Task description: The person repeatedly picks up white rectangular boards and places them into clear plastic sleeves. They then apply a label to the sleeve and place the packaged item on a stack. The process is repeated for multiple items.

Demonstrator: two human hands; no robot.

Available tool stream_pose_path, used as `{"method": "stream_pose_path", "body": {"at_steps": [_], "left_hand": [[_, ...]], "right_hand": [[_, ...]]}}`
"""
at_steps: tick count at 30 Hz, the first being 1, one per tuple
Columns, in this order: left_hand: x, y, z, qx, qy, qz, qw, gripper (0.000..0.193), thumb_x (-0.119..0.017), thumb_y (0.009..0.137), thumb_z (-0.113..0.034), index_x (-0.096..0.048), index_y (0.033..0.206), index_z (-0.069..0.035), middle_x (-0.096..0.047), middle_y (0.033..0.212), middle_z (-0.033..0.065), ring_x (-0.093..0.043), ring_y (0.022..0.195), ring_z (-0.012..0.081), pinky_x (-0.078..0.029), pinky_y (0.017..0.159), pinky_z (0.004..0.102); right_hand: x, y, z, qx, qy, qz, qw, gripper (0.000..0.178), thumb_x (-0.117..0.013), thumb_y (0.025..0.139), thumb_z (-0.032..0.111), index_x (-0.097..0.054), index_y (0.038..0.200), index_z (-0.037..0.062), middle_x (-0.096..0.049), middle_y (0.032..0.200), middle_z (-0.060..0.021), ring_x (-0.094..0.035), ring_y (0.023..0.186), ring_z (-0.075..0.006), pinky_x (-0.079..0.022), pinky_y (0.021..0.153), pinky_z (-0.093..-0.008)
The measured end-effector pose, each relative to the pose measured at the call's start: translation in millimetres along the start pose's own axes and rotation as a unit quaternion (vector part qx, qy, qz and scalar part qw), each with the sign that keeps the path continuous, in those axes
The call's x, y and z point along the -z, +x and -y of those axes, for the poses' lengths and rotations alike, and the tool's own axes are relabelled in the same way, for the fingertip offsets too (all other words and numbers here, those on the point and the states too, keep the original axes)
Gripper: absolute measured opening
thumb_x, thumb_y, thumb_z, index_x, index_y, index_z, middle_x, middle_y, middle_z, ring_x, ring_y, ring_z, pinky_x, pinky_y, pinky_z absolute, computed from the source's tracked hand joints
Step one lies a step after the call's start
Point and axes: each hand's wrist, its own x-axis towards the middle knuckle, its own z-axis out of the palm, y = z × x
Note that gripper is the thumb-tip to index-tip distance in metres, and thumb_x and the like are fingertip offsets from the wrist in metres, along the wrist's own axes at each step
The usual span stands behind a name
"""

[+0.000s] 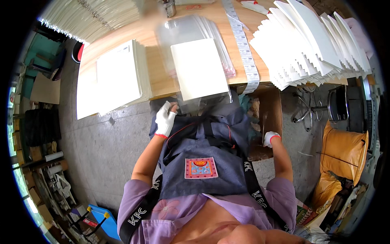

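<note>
A white sheet in a clear plastic bag lies on a stack of clear bags, its lower end jutting past the table's near edge. Just left of that end is my left hand, in a white glove with a red cuff and bare fingertips. Its fingers are apart, and I see nothing held in them. My right hand, also gloved, is low at the right, beside an open cardboard box below the table edge. Its fingers are mostly hidden.
A stack of white sheets lies left on the table. A strip of printed labels runs over its edge. Fanned white boards are piled right. Bundled sleeves sit far left. A chair stands right, above yellow sacks.
</note>
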Motion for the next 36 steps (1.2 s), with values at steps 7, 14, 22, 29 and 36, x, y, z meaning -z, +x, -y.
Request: {"method": "stream_pose_path", "body": {"at_steps": [7,14,22,29,36], "left_hand": [[-2,37,-26,-0.507,0.319,-0.034,0.800,0.038,-0.066,0.056,-0.010,-0.065,0.093,-0.017,-0.057,0.110,0.0038,-0.055,0.099,0.0257,-0.047,0.084,0.0390],[-1,25,-24,-0.447,0.206,-0.030,0.870,0.017,-0.072,0.062,-0.009,-0.063,0.077,-0.010,-0.063,0.086,0.0060,-0.060,0.083,0.0257,-0.050,0.075,0.0375],[-42,16,6,0.107,-0.378,-0.122,0.912,0.016,-0.059,0.084,-0.009,-0.059,0.100,-0.005,-0.060,0.085,0.0001,-0.056,0.075,0.0093,-0.044,0.065,0.0221],[-40,11,53,0.260,-0.590,-0.107,0.757,0.022,-0.049,0.088,-0.013,-0.052,0.109,-0.007,-0.059,0.090,0.0039,-0.057,0.080,0.0158,-0.050,0.075,0.0348],[-80,-19,15,0.333,-0.447,0.140,0.818,0.026,-0.046,0.093,-0.023,-0.053,0.111,-0.006,-0.060,0.088,0.0042,-0.055,0.068,0.0139,-0.051,0.069,0.0330]], "right_hand": [[192,-28,156,0.236,0.119,-0.541,0.798,0.034,-0.068,0.070,0.019,-0.060,0.103,0.0165,-0.059,0.105,-0.0049,-0.056,0.096,-0.0236,-0.046,0.082,-0.0360],[200,15,189,0.379,0.187,-0.568,0.706,0.018,-0.070,0.067,0.017,-0.064,0.083,0.0145,-0.060,0.089,-0.0013,-0.058,0.083,-0.0212,-0.048,0.073,-0.0348],[165,31,249,0.084,0.723,-0.324,0.604,0.020,-0.061,0.084,0.016,-0.045,0.078,0.0054,-0.049,0.067,-0.0041,-0.049,0.051,-0.0132,-0.041,0.047,-0.0267],[161,22,224,0.005,0.879,-0.287,0.382,0.018,-0.057,0.089,0.025,-0.046,0.085,0.0100,-0.046,0.066,0.0027,-0.044,0.044,-0.0072,-0.041,0.040,-0.0219],[88,108,110,-0.062,0.417,-0.477,0.771,0.029,-0.054,0.077,0.011,-0.054,0.105,0.0053,-0.056,0.097,-0.0115,-0.054,0.080,-0.0180,-0.043,0.075,-0.0276]]}}
